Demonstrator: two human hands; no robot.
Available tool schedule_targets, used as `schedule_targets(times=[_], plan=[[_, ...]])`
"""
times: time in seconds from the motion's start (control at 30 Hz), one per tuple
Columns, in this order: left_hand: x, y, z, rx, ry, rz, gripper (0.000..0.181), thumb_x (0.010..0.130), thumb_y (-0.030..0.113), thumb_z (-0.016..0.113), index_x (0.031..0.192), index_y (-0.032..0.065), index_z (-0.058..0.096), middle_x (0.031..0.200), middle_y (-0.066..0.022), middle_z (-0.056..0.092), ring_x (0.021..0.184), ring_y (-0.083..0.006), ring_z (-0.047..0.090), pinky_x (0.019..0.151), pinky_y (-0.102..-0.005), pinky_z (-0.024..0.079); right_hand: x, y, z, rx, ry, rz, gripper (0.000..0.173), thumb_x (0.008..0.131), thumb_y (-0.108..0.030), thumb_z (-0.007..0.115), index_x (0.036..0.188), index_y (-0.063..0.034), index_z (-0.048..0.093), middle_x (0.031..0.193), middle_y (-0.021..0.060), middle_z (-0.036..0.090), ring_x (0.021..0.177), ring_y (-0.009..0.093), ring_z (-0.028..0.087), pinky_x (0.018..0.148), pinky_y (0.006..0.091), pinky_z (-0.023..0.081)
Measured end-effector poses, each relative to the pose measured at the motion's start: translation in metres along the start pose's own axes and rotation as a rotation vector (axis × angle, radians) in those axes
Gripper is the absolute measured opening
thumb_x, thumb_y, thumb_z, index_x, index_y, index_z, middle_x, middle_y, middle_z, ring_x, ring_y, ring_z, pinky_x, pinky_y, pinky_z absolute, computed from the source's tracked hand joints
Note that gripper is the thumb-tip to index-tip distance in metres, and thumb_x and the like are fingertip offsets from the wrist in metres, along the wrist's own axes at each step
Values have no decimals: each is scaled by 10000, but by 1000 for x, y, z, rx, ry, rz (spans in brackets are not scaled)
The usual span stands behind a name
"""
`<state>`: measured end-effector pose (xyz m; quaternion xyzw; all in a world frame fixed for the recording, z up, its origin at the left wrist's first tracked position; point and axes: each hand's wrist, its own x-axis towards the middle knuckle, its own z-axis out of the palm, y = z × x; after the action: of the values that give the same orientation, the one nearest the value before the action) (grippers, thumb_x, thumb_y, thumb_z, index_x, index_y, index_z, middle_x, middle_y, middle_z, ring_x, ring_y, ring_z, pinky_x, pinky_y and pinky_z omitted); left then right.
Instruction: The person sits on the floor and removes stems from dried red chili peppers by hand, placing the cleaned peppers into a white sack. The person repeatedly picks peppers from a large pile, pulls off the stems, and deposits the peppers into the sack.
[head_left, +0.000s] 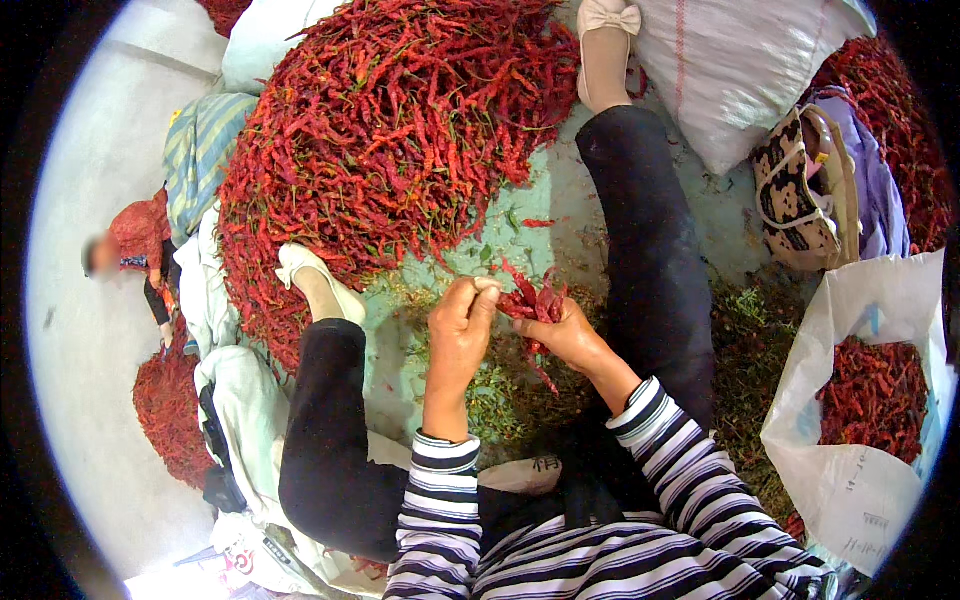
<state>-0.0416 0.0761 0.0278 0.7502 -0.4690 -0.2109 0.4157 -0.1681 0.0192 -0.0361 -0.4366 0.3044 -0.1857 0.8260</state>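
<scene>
My right hand (574, 335) holds a small bunch of red chili peppers (534, 296), with a few hanging below the palm. Close to the left end of this bunch is my left hand (459, 322), its thumb pressed against the bent forefinger. Whether a thin stem is pinched there is too small to tell. Both hands are above the floor between my outstretched legs. Beyond them spreads a large heap of red chili peppers (390, 142) with some green stems. Green stem scraps (499, 405) lie under my forearms.
At right stands an open white sack (802, 405) with red peppers inside. A patterned bag (795, 199) sits behind it, near a full woven sack (720, 67). More dark scraps (750, 352) cover the floor there. At far left a person (142, 232) is beside another pepper heap (172, 412).
</scene>
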Motion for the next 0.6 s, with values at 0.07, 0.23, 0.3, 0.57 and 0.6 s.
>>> schedule_targets(times=[0.07, 0.23, 0.3, 0.57, 0.6], plan=[[-2, -9, 7, 74, 134, 53, 125, 829, 104, 505, 858, -4, 561, 774, -127, 580, 697, -214, 559, 624, -298, 435, 0, 4, 0, 15, -25, 152, 234, 713, -65, 613, 946, -76, 606, 738, -31, 571, 622, 81, 496, 568, 233, 414], [3, -36, 18, -235, 185, -74, 158, 835, 100, 503, 927, -17, 556, 752, -87, 575, 688, -161, 542, 616, -282, 435, 1, 11, 1, 184, -15, 103, 243, 701, -90, 631, 942, -72, 601, 772, -17, 578, 642, 83, 496, 581, 240, 405], [7, -34, 17, -759, 221, -262, 169, 833, 95, 510, 948, -23, 552, 723, -55, 562, 661, -134, 527, 593, -267, 431, 5, 13, 2, 228, 10, 97, 241, 697, -99, 637, 933, -68, 601, 767, -15, 576, 634, 83, 492, 571, 235, 397], [-4, -27, 1, -1217, 77, -531, 187, 826, 95, 524, 980, -11, 525, 585, 9, 473, 488, -57, 430, 458, -192, 342, -5, 0, 4, 37, -126, 79, 192, 706, -100, 645, 886, -45, 603, 753, -22, 574, 642, 64, 481, 584, 233, 406], [-3, -24, -1, -1190, 48, -578, 184, 824, 100, 529, 978, 0, 531, 573, 20, 464, 472, -50, 414, 448, -192, 332, -3, 3, 2, -3, -154, 45, 161, 714, -94, 643, 863, -47, 603, 701, -40, 556, 611, 56, 463, 560, 231, 404]])
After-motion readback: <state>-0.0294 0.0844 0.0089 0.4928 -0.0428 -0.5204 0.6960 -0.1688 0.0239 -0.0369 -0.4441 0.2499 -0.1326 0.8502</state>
